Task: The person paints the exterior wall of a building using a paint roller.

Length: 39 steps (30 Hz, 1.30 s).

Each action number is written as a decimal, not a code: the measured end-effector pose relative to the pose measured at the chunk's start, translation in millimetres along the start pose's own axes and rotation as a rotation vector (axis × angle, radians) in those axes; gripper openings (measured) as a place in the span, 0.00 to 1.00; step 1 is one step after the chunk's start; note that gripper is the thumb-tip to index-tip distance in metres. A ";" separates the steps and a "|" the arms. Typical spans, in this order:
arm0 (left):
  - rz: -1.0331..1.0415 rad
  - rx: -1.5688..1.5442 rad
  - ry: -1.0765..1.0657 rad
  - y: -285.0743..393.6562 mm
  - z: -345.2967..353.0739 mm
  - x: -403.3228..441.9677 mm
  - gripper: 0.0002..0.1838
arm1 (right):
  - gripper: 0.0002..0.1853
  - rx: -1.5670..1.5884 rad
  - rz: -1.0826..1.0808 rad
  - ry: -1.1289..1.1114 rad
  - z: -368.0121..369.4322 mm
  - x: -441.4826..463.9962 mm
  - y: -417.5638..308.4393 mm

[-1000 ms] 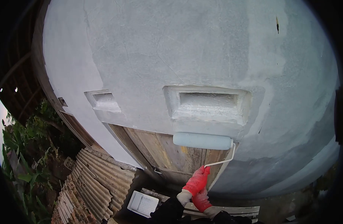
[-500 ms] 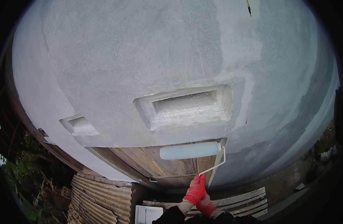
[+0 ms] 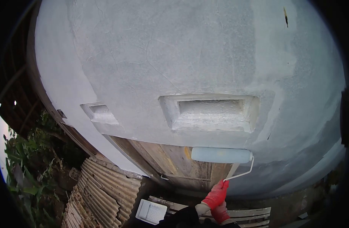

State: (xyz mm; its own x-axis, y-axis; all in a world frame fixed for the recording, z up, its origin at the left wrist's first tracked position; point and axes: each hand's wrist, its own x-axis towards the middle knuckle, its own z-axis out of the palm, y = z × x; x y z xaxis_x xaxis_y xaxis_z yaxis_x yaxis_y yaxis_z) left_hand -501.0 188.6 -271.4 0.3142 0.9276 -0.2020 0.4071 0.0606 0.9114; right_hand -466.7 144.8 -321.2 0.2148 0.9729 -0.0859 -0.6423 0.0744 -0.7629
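Observation:
Both my hands, in red gloves, are closed round the handle of a paint roller with a white wire frame. The pale blue roller sleeve (image 3: 221,155) lies level in front of the top of a wooden door (image 3: 163,159) and the wall's lower edge; I cannot tell whether it touches the wall. My left hand (image 3: 215,195) is higher on the handle. Just below it is my right hand (image 3: 220,213), partly covered by the left. The handle itself is mostly hidden. Above the roller is the grey-white wall (image 3: 136,64), with patchy paint and thin cracks.
A recessed opening (image 3: 210,110) sits above the door, and a smaller recess (image 3: 101,113) farther left. A white paint tray (image 3: 151,212) lies below, beside a slatted bench (image 3: 254,217). Corrugated sheets (image 3: 102,193) and plants (image 3: 28,178) are at lower left.
The view has turned left, so wall, recesses and door appear farther right. My hands and the roller have moved right in view, slightly more than the wall. More of the tray shows.

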 end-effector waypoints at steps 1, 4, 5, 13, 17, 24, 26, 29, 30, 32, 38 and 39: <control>-0.009 -0.010 0.042 -14.7 0.6 -8.3 0.22 | 0.16 -0.081 -0.003 -0.002 -0.7 -6.8 8.5; -0.030 -0.081 0.044 -29.5 -7.6 -15.5 0.21 | 0.16 -0.254 -0.004 -0.047 2.8 -12.8 30.0; 0.037 -0.114 0.092 -29.7 -16.1 -20.8 0.20 | 0.16 -0.288 -0.002 -0.070 6.4 -12.4 36.1; 0.094 -0.158 0.271 -25.6 -120.1 -21.0 0.18 | 0.16 -0.399 -0.038 -0.245 61.6 6.4 65.1; -0.029 -0.110 0.240 -40.9 -156.3 -7.1 0.21 | 0.17 -0.415 -0.064 -0.267 93.0 15.5 85.8; 0.218 0.018 0.210 -17.1 -209.1 23.6 0.21 | 0.17 -0.428 -0.157 -0.259 147.6 50.2 87.7; 0.365 0.052 0.279 0.7 -230.7 48.2 0.20 | 0.18 -0.433 -0.196 -0.252 171.5 67.7 71.3; 0.426 0.078 0.300 27.1 -250.8 58.9 0.20 | 0.18 -0.442 -0.234 -0.246 195.5 88.3 52.2; 0.449 0.087 0.309 27.9 -253.2 59.4 0.19 | 0.18 -0.447 -0.240 -0.242 196.0 88.8 53.7; 0.378 0.000 0.250 -2.5 -236.7 53.6 0.19 | 0.19 -0.447 -0.223 -0.230 185.9 81.8 71.2; 0.048 -0.114 0.177 -120.2 -175.3 29.4 0.19 | 0.20 -0.435 -0.154 -0.210 153.3 45.5 120.1; 0.017 -0.128 0.163 -126.5 -172.9 28.1 0.19 | 0.20 -0.432 -0.146 -0.206 151.5 42.1 122.4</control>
State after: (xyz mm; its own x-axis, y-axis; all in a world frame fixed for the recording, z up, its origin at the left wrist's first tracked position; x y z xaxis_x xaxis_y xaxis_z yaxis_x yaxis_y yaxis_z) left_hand -692.0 270.7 -330.4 0.1727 0.9757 -0.1350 0.2873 0.0812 0.9544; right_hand -647.7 228.1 -321.0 0.1014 0.9854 0.1366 -0.2435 0.1577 -0.9570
